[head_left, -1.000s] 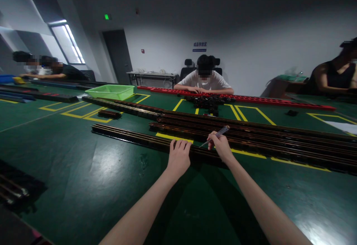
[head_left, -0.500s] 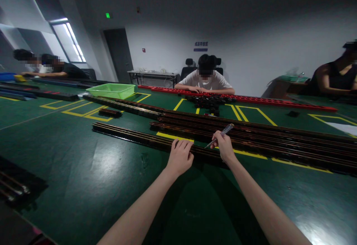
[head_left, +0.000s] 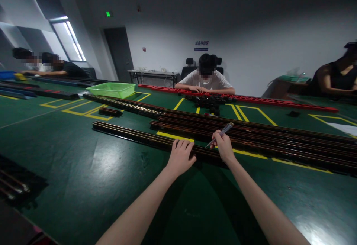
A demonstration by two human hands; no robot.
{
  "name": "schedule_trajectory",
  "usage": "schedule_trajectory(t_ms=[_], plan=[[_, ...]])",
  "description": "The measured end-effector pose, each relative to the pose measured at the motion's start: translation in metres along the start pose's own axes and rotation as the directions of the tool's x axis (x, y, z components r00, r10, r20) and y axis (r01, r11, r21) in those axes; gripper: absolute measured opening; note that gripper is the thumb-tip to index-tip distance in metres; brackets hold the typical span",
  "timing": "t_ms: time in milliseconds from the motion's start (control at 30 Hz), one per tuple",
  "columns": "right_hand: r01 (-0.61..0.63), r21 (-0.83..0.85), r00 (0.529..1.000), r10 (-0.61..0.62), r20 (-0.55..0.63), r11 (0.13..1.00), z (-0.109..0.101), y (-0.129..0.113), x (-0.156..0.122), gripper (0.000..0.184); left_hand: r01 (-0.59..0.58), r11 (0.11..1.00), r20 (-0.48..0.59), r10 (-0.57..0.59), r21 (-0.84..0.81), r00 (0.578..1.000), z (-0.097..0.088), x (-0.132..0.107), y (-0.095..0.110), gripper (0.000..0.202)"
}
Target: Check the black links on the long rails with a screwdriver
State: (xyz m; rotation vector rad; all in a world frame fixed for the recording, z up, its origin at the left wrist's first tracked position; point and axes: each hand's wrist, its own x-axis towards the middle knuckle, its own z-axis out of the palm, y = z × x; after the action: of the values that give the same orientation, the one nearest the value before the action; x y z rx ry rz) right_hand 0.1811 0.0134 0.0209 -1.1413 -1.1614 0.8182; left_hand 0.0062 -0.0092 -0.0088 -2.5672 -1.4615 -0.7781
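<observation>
A long dark rail [head_left: 129, 134] with brassy strips along it lies slantwise on the green table in front of me. My left hand [head_left: 180, 157] is closed over this rail, fingers across its top and thumb on the near side. In my right hand [head_left: 222, 145], a slim screwdriver [head_left: 226, 128] with a clear handle is pinched between the fingers. Its thin shaft slants down to the left, and the tip is at the rail just right of my left hand. Whether the tip touches is too small to tell. The rail's right end is hidden by my right hand and wrist.
Beyond lie several similar rails [head_left: 264, 137] side by side. A short rail piece [head_left: 110, 112], a green basket [head_left: 111, 90], a heap of small dark parts [head_left: 208, 102] and a red slotted bar [head_left: 279, 102] are farther off. More rails [head_left: 13, 183] sit left. Several people work around.
My left thumb has moved slightly outward to the right. The screwdriver and my right hand stay almost in place, and the rail has not visibly moved.
</observation>
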Motion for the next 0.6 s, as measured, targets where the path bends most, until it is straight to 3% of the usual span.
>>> schedule_trajectory(t_ms=[600], plan=[[-0.002, -0.011, 1.0, 0.002, -0.005, 1.0, 0.0003, -0.0006, -0.0007, 0.022, -0.005, 1.0, -0.006, 0.005, -0.008, 1.0, 0.001, -0.0008, -0.0002, 0.033]])
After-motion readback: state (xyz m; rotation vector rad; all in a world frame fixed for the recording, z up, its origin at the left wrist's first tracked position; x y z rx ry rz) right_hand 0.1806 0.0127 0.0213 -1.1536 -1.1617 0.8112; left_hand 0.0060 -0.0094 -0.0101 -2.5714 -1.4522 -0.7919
